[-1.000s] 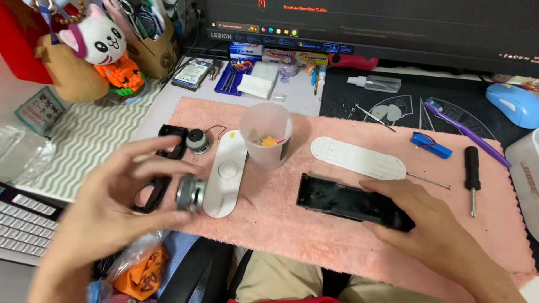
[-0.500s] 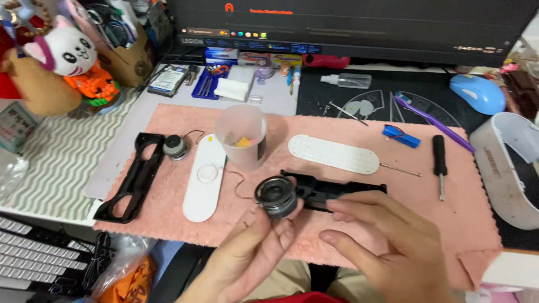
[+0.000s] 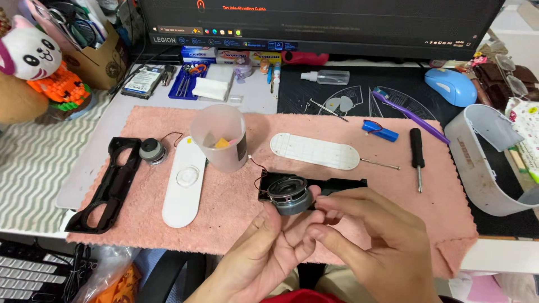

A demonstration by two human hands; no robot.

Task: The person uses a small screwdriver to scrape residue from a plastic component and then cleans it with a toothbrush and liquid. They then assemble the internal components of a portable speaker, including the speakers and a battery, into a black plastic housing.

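Speaker driver [image 3: 289, 194], round, dark cone with metal rim, sits in both hands near centre, just over the near edge of the pink towel [image 3: 224, 196]. Left hand [image 3: 264, 252] cups it from below, fingers curled part-closed round its rim; right hand [image 3: 373, 235] pinches its right side with thumb and fingertips. Thin wires run from the driver to the black housing [image 3: 337, 184] touching behind it.

Progress, as judged: teardown well along. Two white oval covers [image 3: 184, 182] [image 3: 314, 150] lie off, black frame [image 3: 109, 185] at left is stripped, second small speaker [image 3: 151, 150] lies loose beside it, driver not yet free of its wires. Clear cup [image 3: 220, 137] with small parts stands far of the hands; black screwdriver [image 3: 416, 154] and blue battery [image 3: 380, 130] lie right.

Versus earlier frames: a second ago the left hand held the driver far left by the oval cover, right hand on the housing; since then driver and both hands have met at centre.
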